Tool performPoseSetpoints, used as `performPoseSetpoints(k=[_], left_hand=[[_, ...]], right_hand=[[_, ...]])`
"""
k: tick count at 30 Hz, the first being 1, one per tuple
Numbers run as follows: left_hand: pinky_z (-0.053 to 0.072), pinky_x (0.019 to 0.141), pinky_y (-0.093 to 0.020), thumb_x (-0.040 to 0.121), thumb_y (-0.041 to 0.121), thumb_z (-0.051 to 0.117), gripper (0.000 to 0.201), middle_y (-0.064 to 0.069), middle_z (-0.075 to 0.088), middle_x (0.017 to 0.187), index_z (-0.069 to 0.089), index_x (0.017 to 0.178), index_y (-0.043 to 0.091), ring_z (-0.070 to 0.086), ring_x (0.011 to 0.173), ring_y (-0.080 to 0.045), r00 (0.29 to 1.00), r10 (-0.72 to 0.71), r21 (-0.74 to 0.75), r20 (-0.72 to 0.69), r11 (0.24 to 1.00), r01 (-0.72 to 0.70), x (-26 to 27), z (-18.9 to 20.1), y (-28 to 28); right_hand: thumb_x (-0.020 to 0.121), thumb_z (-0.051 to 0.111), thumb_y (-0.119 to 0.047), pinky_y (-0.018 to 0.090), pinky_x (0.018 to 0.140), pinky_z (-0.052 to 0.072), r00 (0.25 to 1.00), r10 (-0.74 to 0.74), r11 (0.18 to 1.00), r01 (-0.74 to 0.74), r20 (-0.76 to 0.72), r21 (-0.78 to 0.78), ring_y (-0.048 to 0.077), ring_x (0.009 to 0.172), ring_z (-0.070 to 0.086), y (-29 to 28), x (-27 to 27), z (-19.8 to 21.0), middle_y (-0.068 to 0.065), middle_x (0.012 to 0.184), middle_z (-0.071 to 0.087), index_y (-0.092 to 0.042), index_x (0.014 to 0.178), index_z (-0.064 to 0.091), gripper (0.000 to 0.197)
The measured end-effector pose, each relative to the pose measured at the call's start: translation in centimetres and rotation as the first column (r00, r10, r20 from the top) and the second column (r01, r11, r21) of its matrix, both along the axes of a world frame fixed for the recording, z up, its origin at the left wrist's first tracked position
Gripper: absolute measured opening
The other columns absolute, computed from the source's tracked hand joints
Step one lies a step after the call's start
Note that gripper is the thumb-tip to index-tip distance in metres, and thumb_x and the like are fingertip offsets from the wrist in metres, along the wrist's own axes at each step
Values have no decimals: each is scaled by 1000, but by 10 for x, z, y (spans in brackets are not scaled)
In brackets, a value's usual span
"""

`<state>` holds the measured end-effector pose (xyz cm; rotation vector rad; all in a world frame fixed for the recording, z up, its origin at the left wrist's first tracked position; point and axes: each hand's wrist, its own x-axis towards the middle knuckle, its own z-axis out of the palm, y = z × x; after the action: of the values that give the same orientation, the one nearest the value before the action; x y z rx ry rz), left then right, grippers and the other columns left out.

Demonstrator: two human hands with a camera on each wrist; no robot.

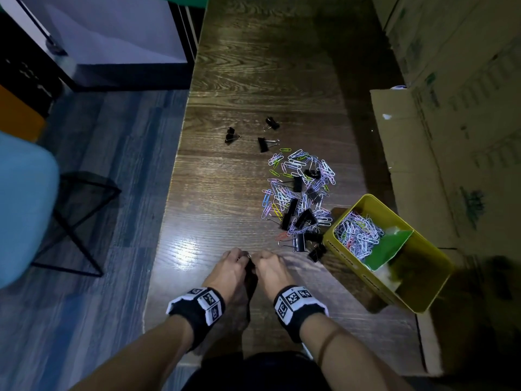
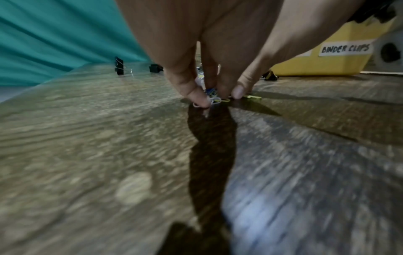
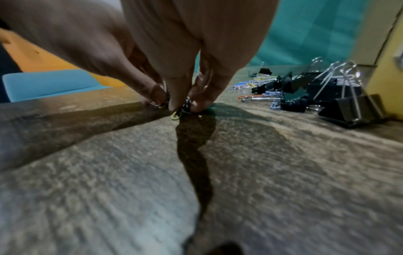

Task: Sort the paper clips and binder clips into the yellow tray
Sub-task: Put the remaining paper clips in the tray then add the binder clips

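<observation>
Both your hands, left (image 1: 233, 268) and right (image 1: 271, 268), pinch tangled clips (image 3: 182, 110) against the worktop (image 1: 225, 193); the tray (image 1: 423, 280) lies to your right, nearer the right hand.

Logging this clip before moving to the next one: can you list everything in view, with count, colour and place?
Table: one, dark wood, centre.
Yellow tray: one, right near side; the left wrist view shows a BINDER CLIPS label.
Green divider: one, inside the tray.
Paper clips in tray: many, mixed pastel, far compartment.
Mixed pile: many coloured paper clips and black binder clips, left of the tray.
Loose binder clips: three, black, beyond the pile.
Cardboard boxes: several, brown, right edge.
Chair: one, blue, left.
Wrist bands: two, black and white.
Left hand: pinches small clips on the table.
Right hand: pinches the same cluster.
</observation>
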<state>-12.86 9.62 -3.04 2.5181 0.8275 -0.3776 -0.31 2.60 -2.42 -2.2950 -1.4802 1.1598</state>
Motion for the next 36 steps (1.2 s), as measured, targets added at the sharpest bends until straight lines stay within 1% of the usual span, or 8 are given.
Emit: performPoseSetpoints(k=[7, 12, 16, 24, 30, 32, 34, 36], left_hand=[[42, 52, -14, 65, 31, 41, 28, 9, 58, 58, 65, 55, 20, 54, 53, -6, 948, -318, 164, 5, 936, 313, 17, 41, 11], [46, 82, -34, 89, 17, 43, 31, -11, 55, 111, 55, 115, 6, 53, 104, -28, 926, -312, 66, -212, 941, 332, 15, 29, 16], [45, 47, -22, 70, 21, 33, 31, -1, 61, 68, 63, 71, 16, 59, 61, -20, 900, -396, 142, -181, 895, 423, 12, 25, 21], [40, 35, -20, 69, 17, 30, 34, -5, 58, 61, 64, 65, 11, 56, 51, -21, 867, -467, 184, -174, 850, 494, 6, 13, 17], [36, 36, -16, 42, 21, 72, 14, 3, 56, 46, 61, 44, 12, 54, 39, -11, 825, -536, 288, -179, 773, 565, 25, 39, 23], [47, 50, -21, 57, 24, 70, 19, -8, 65, 65, 67, 66, 7, 64, 57, -24, 862, -500, 203, -79, 839, 505, 27, 43, 22], [48, 71, -31, 79, 25, 46, 33, -18, 67, 90, 65, 91, 2, 64, 83, -33, 978, -203, -28, -49, 979, 202, 23, 43, 29], [43, 67, -27, 81, 19, 51, 19, -7, 70, 80, 66, 85, 9, 63, 74, -24, 994, 108, -242, 30, 965, -98, 15, 42, 35]], right_hand=[[90, 45, -6, 38, 86, 46, 996, 46, 999, -47, 73, 17, 34, 106, 56, -2, 1, 8, 17, 112, 60, -8, 109, 59, 24], [91, 38, 5, 40, 93, 43, 968, 148, 989, -145, 203, -27, 33, 117, 51, -2, -2, 13, 17, 126, 51, -3, 128, 48, 39], [92, 35, 6, 42, 94, 40, 921, 241, 970, -230, 304, -72, 34, 121, 45, -4, -5, 21, 20, 127, 48, 2, 126, 46, 37], [90, 36, 8, 44, 89, 44, 870, 351, 936, -342, 346, -87, 36, 115, 53, -2, -5, 33, 23, 121, 54, 6, 121, 50, 34], [91, 44, -2, 39, 78, 51, 934, 232, 970, -200, 270, -141, 34, 98, 65, 5, 1, 28, 21, 103, 67, 0, 107, 64, 26], [91, 49, -10, 34, 71, 50, 979, 57, 994, -38, 195, -101, 29, 85, 66, 3, 7, 22, 19, 93, 70, -5, 99, 69, 22], [89, 57, -17, 27, 63, 44, 988, -151, 988, 151, 38, 3, 19, 68, 59, -4, 15, 11, 16, 81, 71, -7, 89, 73, 19], [86, 66, -17, 21, 63, 44, 915, -362, 927, 373, -179, 30, 10, 64, 57, -9, 23, 3, 9, 81, 73, -8, 94, 75, 15]])
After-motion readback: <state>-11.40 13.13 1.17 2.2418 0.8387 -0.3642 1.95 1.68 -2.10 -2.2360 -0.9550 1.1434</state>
